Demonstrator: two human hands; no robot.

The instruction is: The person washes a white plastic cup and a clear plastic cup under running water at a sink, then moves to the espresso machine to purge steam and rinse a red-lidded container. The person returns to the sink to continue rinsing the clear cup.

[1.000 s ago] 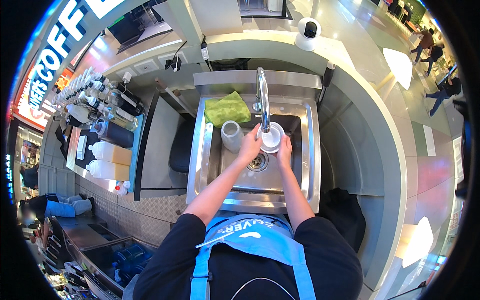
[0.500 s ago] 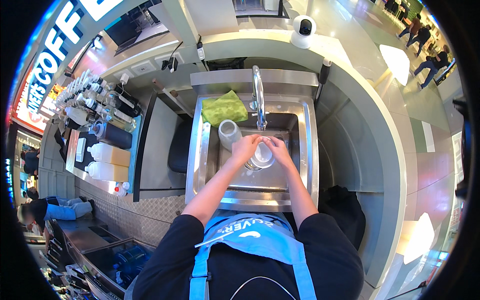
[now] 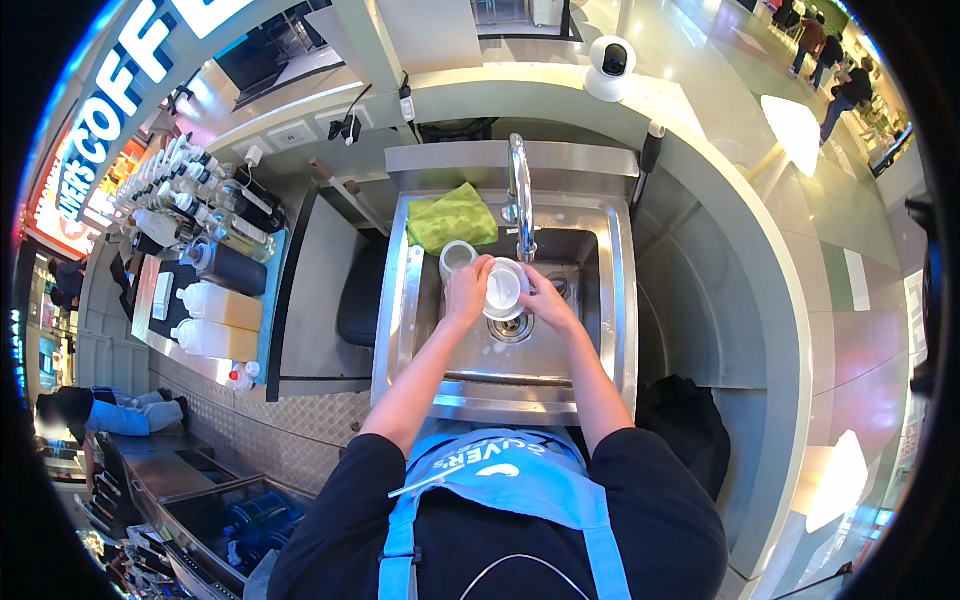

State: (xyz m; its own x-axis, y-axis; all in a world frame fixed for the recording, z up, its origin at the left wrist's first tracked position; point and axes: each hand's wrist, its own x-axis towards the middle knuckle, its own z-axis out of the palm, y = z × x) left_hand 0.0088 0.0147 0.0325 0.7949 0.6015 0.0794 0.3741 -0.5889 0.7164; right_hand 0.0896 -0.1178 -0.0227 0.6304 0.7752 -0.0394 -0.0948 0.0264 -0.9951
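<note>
Above the steel sink [image 3: 415,330], my left hand [image 3: 468,293] and my right hand [image 3: 546,301] grip a round white plastic cup [image 3: 503,289] from opposite sides. Its open mouth is tilted up toward me, so its hollow inside shows. Just behind my left hand stands a translucent whitish container [image 3: 458,256], partly covered by the fingers. The curved chrome faucet [image 3: 519,185] hangs close beyond the cup; I cannot make out any water running. Below the cup, the round drain [image 3: 511,328] shows in the basin floor.
A yellow-green cloth [image 3: 450,217] lies on the sink's back left corner. Bottles with pumps [image 3: 195,190] and jugs of pale liquid [image 3: 218,322] crowd the left counter. A white camera [image 3: 609,66] sits on the curved ledge behind. At lower left is another person [image 3: 125,412].
Both hands have turned the cup so its mouth faces me more, shifting it slightly left and toward the far side. The drain beneath has come into fuller view.
</note>
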